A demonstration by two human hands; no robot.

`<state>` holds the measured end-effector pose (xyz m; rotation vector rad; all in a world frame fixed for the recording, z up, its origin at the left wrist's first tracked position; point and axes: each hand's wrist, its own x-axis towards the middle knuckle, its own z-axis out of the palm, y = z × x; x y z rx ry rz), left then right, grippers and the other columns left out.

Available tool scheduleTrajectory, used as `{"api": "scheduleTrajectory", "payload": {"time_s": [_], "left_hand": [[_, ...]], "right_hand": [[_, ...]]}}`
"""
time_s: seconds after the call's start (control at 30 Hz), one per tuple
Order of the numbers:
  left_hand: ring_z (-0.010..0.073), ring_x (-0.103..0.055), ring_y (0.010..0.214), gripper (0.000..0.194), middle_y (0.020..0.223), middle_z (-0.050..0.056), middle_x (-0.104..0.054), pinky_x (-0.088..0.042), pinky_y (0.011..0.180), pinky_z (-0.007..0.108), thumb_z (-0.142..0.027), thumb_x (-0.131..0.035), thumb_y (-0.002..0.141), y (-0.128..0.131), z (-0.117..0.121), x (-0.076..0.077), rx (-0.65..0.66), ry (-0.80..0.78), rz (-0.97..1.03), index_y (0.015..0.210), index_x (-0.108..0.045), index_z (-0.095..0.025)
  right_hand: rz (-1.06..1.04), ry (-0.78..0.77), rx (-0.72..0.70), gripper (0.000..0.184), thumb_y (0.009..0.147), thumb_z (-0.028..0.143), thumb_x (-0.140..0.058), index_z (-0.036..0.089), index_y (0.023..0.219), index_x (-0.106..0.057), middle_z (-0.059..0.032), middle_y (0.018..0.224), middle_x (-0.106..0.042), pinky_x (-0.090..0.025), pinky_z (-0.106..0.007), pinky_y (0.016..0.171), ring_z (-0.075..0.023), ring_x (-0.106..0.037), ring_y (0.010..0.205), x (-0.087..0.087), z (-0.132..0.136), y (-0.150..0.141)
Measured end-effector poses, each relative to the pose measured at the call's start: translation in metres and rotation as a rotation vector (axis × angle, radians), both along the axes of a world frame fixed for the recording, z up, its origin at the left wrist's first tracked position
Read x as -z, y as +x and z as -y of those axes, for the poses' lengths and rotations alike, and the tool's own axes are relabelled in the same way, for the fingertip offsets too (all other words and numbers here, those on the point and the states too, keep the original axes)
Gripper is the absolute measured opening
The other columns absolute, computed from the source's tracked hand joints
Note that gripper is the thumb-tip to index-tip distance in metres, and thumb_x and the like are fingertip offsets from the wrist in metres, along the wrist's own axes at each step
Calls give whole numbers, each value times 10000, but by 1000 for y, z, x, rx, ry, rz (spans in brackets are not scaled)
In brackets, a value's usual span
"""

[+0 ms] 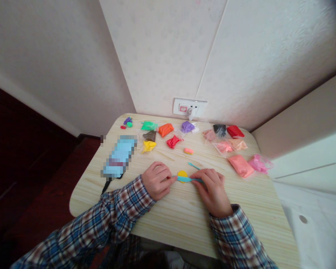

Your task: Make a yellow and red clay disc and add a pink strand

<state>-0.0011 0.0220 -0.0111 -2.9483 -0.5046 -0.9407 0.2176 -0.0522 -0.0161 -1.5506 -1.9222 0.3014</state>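
A flat yellow clay disc (182, 173) lies on the light wooden table (184, 220), between my two hands. Across its near edge lies a teal plastic modelling tool (186, 179). My right hand (212, 190) grips the tool's handle with closed fingers. My left hand (157, 180) is curled, its fingertips pinching the tool's other end beside the disc. A second thin teal tool (193, 165) lies just beyond the disc.
Several small bags of coloured clay are spread along the back: green (149, 126), orange (166, 129), purple (187, 126), red (235, 131), pink (240, 165). A small orange-pink clay piece (188, 151) lies mid-table. A blurred phone (119, 156) lies left. A wall socket (189, 107) is behind.
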Motion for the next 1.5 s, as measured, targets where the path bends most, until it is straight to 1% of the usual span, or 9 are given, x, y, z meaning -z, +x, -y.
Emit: {"api": "scheduleTrajectory", "payload": {"time_s": [0.33,0.47,0.63,0.9,1.13,1.3,1.5], "left_hand": [[171,-542,744,251,722,27,-620,-462,802,374,-139,-467,787,1,0,0,-5,-19,0,980,-627,-162],[175,-537,751,257,727,29,-622,-463,794,373,-127,-470,780,1,0,0,8,-7,26,983,-624,-159],[173,-533,740,229,721,25,-616,-454,805,380,-140,-474,783,1,1,0,-5,-26,-1,940,-637,-178],[181,-541,785,237,772,32,-629,-444,835,390,-142,-492,786,-2,0,-1,34,-26,-29,982,-623,-157],[181,-540,780,235,738,29,-622,-447,832,390,-151,-493,780,0,1,-1,8,-36,-19,970,-631,-166],[180,-549,792,228,757,29,-633,-449,831,387,-139,-479,783,0,2,-2,4,-35,-9,950,-630,-176],[183,-554,818,228,758,31,-627,-450,843,396,-149,-476,772,0,3,-1,-15,-65,-16,928,-638,-192]], "right_hand": [[10,-19,25,144,920,261,-483,236,899,-623,-29,889,-647,-298,-384,804,-207,-540,882,0,2,-1],[9,-22,21,137,917,247,-484,237,912,-621,-28,893,-646,-306,-382,806,-207,-544,889,-2,2,-1],[18,-24,23,152,919,243,-476,237,894,-626,-27,888,-650,-300,-382,797,-204,-546,881,-3,2,-2],[23,-14,5,121,907,214,-501,235,913,-621,-20,894,-648,-285,-375,808,-198,-537,893,-2,3,-1],[30,-20,17,128,908,223,-500,237,905,-627,-20,890,-650,-280,-378,801,-199,-542,888,-1,3,-1],[33,-19,6,124,906,221,-504,245,916,-625,-16,898,-654,-275,-382,808,-198,-549,897,-1,4,0],[31,-17,23,157,919,256,-478,241,889,-631,-27,874,-661,-272,-388,797,-203,-550,871,-2,5,-1]]}}
